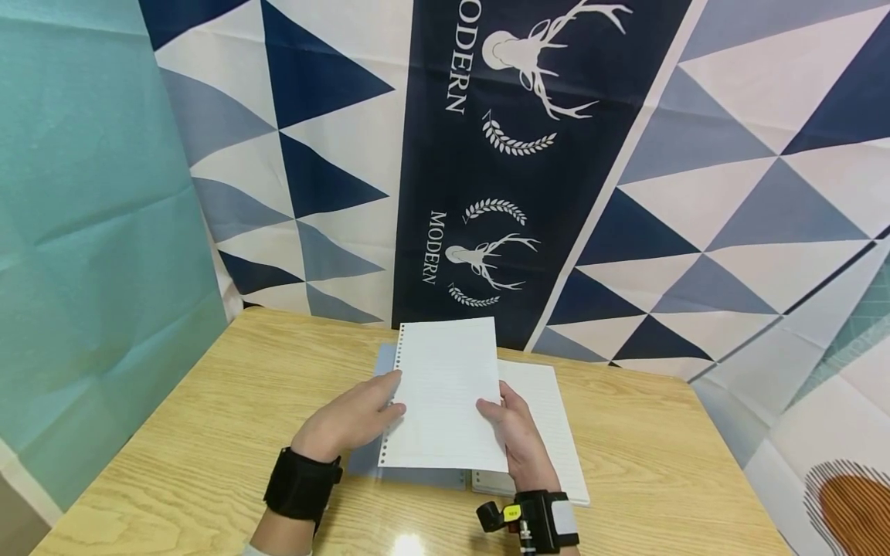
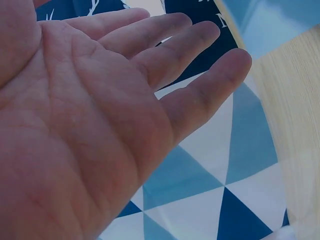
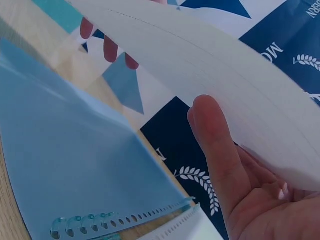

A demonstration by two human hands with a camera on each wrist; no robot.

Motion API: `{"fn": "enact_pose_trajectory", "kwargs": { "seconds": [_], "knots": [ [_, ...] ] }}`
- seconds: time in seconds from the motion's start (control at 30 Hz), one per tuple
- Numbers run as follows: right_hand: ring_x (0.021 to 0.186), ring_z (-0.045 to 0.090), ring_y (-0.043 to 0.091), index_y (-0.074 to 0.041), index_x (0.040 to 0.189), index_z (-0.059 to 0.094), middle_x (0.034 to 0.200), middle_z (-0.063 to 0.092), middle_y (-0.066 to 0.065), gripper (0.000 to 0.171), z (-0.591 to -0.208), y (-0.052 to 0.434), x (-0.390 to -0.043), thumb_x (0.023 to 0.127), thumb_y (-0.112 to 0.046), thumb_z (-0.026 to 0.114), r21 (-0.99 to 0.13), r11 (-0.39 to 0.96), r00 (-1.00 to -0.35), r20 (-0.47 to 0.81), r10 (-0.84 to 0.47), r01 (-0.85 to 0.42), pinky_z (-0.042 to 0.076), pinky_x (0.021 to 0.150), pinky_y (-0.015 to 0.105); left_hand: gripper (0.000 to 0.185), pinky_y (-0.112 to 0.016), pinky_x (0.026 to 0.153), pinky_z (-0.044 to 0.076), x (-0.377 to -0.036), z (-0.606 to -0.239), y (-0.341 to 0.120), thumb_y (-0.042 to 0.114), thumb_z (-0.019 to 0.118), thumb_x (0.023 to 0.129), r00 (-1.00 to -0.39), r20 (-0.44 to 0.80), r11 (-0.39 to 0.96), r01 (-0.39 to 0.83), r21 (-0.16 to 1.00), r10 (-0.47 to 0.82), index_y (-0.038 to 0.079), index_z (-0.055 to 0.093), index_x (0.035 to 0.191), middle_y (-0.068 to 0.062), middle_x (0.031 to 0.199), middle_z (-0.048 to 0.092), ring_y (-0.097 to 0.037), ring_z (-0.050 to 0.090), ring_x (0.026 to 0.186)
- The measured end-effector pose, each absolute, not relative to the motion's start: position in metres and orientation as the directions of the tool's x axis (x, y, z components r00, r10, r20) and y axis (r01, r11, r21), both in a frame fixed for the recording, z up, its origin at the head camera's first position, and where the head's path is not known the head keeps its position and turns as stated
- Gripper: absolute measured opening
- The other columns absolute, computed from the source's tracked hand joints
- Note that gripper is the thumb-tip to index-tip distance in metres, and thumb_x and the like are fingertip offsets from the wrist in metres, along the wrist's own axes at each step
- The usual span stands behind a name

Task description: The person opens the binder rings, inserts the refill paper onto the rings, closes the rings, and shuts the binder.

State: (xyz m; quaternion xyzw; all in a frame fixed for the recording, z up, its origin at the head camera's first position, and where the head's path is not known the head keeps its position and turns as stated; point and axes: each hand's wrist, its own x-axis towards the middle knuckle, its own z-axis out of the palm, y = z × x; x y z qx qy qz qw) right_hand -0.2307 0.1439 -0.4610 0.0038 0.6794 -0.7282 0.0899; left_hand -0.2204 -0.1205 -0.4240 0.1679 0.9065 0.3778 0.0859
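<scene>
A small stack of lined loose-leaf paper (image 1: pixel 448 394), punched with holes along its left side, is held up off the table. My right hand (image 1: pixel 518 432) grips its right edge, the thumb (image 3: pixel 212 130) lying against one face. At the punched edge, my left hand (image 1: pixel 354 417) has its fingers extended; the left wrist view shows that palm (image 2: pixel 100 125) bare with the fingers spread. Below lies an opened loose-leaf binder, whose translucent blue cover (image 3: pixel 75 135) and teal rings (image 3: pixel 90 220) show in the right wrist view. More punched paper (image 1: pixel 545 417) rests on its right side.
A wooden table (image 1: pixel 208 417) carries the binder near its back edge. Behind it hangs a patterned cloth (image 1: pixel 334 154) with triangles and deer heads. A teal cloth (image 1: pixel 104 232) hangs at the left. Both wrists wear black bands.
</scene>
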Motion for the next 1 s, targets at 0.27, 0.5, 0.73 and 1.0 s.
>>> {"fn": "enact_pose_trajectory", "kwargs": {
  "seconds": [0.27,0.5,0.73,1.0],
  "knots": [
    [0.148,0.035,0.034,-0.006,0.158,0.028,0.161,0.036,0.017,0.058,-0.4588,0.1444,-0.2302,0.104,-0.010,0.047,-0.989,-0.060,-0.983,-0.124,-0.134,0.133,0.029,0.121,0.055,0.060,-0.051,0.124,0.030,-0.2205,-0.4250,-0.1208,0.023,0.052,0.107,-0.930,-0.029,0.661,0.237,0.712,0.365,-0.002,0.032,0.157,-0.017,0.165,0.033,-0.031,0.032,0.154],
    [0.152,0.029,0.036,-0.006,0.159,0.027,0.162,0.033,0.018,0.058,-0.4581,0.1456,-0.2303,0.105,-0.011,0.047,-0.987,-0.065,-0.982,-0.136,-0.132,0.146,0.024,0.123,0.058,0.059,-0.051,0.124,0.031,-0.2202,-0.4257,-0.1202,0.022,0.052,0.107,-0.925,-0.020,0.659,0.255,0.707,0.379,-0.003,0.033,0.156,-0.017,0.164,0.034,-0.031,0.033,0.154],
    [0.153,0.026,0.038,-0.006,0.159,0.026,0.163,0.030,0.018,0.060,-0.4572,0.1486,-0.2296,0.104,-0.012,0.048,-0.990,-0.033,-0.986,-0.132,-0.105,0.136,0.021,0.123,0.062,0.058,-0.051,0.123,0.031,-0.2176,-0.4234,-0.1175,0.021,0.052,0.107,-0.917,-0.049,0.653,0.245,0.717,0.397,-0.002,0.034,0.157,-0.016,0.164,0.036,-0.031,0.033,0.154],
    [0.151,0.027,0.035,-0.008,0.160,0.024,0.161,0.031,0.016,0.060,-0.4565,0.1534,-0.2309,0.105,-0.012,0.047,-0.989,-0.040,-0.986,-0.137,-0.094,0.141,0.021,0.123,0.060,0.057,-0.052,0.123,0.031,-0.2159,-0.4231,-0.1148,0.020,0.050,0.107,-0.906,-0.060,0.644,0.250,0.723,0.418,-0.003,0.033,0.157,-0.018,0.163,0.035,-0.033,0.033,0.153]
  ]
}}
